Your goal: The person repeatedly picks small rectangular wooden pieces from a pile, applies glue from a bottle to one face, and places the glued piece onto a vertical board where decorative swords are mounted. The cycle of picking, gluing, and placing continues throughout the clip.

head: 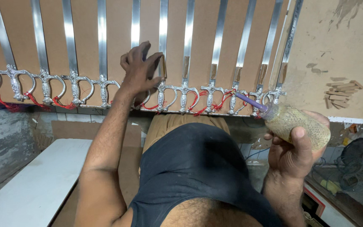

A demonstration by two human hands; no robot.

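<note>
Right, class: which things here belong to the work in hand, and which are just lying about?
In use:
left hand on a sword
right hand holding a bottle with a purple nozzle
row of swords on the board

Lying about:
wood blocks
white bench
fan

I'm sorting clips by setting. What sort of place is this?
Probably a small craft workshop where decorative swords are assembled: a row of swords lies on a brown board, small wood pieces lie beside them, and the right hand holds a squeeze bottle.
</note>
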